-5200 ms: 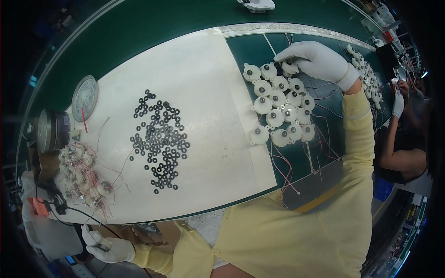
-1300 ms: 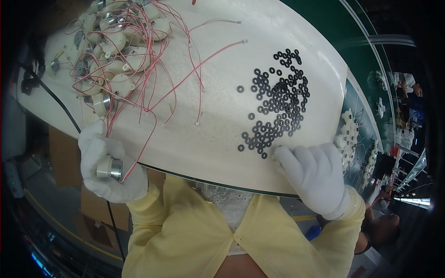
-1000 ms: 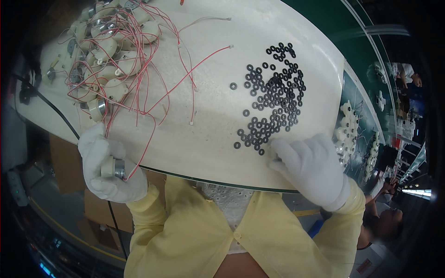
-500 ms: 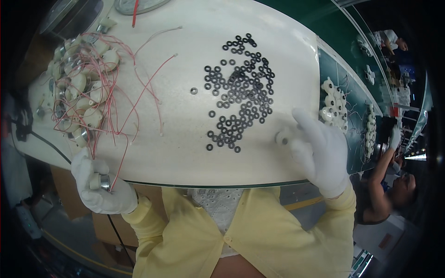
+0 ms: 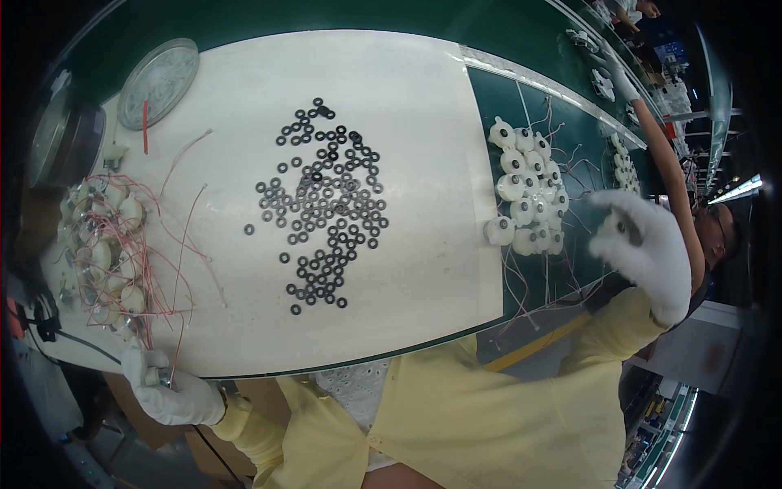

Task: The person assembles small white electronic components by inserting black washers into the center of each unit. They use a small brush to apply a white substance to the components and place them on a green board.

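Observation:
At the near left edge of the white table, my gloved left hand (image 5: 167, 391) has its fingers closed round a small silver-and-white motor (image 5: 163, 376) trailing a reddish wire. My gloved right hand (image 5: 643, 244) hangs at the right, just beyond a cluster of white round motor units (image 5: 529, 191) with dark centres. Its fingers are curved and blurred; a dark spot shows between them, and I cannot make out whether it is a held part or a gap. Many small black rings (image 5: 314, 200) lie scattered in the middle of the table.
A pile of motors with tangled red and white wires (image 5: 106, 253) sits at the left. Behind it are a round clear dish (image 5: 159, 85) and a red stick (image 5: 146, 128). Another person's arm (image 5: 668, 155) reaches along the green line at the right, where more white units (image 5: 625, 163) stand.
My right hand has moved right, from over the white table to past the white units. The view has shifted, bringing more of the right side in. My left hand keeps hold of its motor.

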`<state>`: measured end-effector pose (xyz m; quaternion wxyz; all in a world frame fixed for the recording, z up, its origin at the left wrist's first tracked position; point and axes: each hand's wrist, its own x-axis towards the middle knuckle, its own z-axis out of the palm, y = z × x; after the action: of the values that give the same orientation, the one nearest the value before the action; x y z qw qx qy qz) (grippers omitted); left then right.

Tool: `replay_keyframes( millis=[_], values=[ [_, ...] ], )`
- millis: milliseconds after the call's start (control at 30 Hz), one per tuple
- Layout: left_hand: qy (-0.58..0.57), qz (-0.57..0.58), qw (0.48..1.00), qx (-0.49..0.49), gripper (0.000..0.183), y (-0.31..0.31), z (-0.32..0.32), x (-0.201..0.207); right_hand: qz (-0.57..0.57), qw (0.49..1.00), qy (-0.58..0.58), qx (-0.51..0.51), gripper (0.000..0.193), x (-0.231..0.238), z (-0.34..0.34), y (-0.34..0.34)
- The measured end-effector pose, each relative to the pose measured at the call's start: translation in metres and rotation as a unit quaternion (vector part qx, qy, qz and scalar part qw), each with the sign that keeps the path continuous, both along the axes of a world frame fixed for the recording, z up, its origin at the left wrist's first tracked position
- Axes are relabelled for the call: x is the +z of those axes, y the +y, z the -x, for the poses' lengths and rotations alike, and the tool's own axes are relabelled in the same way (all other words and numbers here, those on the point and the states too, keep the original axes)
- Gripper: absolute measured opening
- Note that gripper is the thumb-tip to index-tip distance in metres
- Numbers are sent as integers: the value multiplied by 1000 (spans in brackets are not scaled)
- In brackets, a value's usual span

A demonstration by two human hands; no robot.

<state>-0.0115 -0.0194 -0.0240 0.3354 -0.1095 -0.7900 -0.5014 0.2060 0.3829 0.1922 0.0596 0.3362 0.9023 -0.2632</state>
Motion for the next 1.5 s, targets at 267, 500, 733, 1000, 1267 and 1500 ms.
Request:
replay_keyframes(
  millis=[267,500,733,1000,1267,1500],
  values=[
    [7,70,997,35,51,-9,1,-5,36,999,-15,14,48,-88,0,133],
    [-27,-2,1000,12,51,10,-3,7,35,996,32,76,50,-105,4,141],
    [-9,16,999,34,48,21,-9,16,-19,994,76,82,45,-111,-1,144],
    [357,227,905,-54,42,36,-20,61,45,926,373,-22,53,-50,-4,97],
    [448,-22,880,-158,30,123,-81,75,641,719,-93,252,61,-65,119,-103],
    [245,168,916,-270,23,77,-61,85,643,721,-219,137,53,-85,110,-134]
  ],
)
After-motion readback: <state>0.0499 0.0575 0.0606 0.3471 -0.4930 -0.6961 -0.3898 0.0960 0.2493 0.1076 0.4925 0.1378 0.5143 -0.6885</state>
